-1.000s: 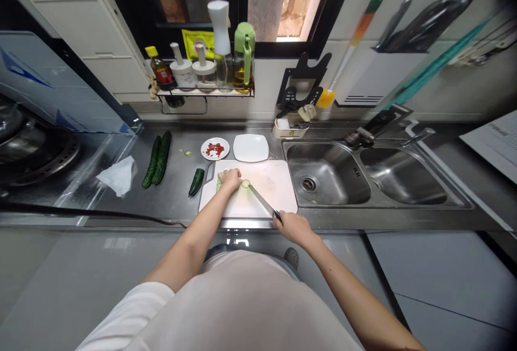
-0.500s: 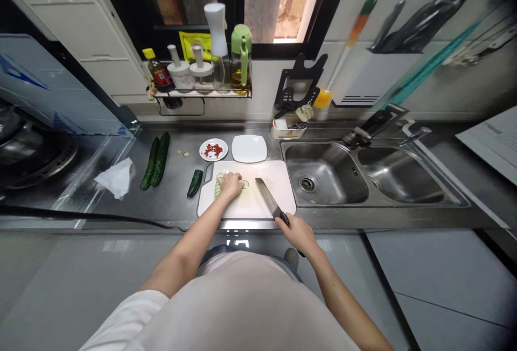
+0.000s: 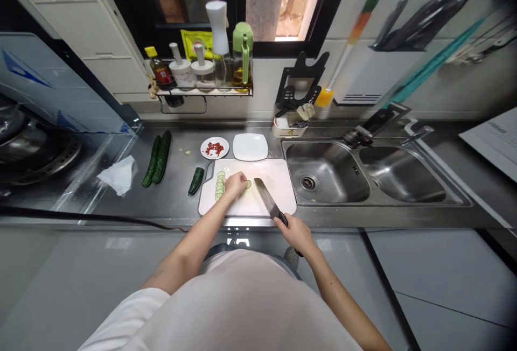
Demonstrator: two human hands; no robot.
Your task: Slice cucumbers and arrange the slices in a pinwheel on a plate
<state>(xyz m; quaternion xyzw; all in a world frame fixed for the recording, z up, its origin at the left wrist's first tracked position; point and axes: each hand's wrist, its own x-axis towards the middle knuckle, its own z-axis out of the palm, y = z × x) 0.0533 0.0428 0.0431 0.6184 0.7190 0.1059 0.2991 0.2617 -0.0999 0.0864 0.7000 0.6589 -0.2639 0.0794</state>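
Note:
My left hand (image 3: 235, 184) is over the cutting board (image 3: 270, 170), its fingers pinched at a round cucumber slice (image 3: 247, 183). A row of overlapping cucumber slices (image 3: 219, 187) lies along the board's left side, just left of that hand. My right hand (image 3: 298, 234) is closed round the handle of a kitchen knife (image 3: 266, 197). The blade lies slanted over the right half of the board, its tip pointing away from me, apart from my left hand. A cut piece of cucumber (image 3: 196, 181) rests on the counter left of the board.
Two whole cucumbers (image 3: 157, 158) and a crumpled white tissue (image 3: 118, 175) lie to the left. Behind the board stand a plate of chopped red pieces (image 3: 214, 148) and a white square plate (image 3: 250, 147). A double sink (image 3: 327, 173) borders the board's right. Above is a condiment rack (image 3: 205, 92).
My left hand has drawn its spread fingers together and shifted slightly right, off the slice row to the single slice. The knife and right hand have hardly moved.

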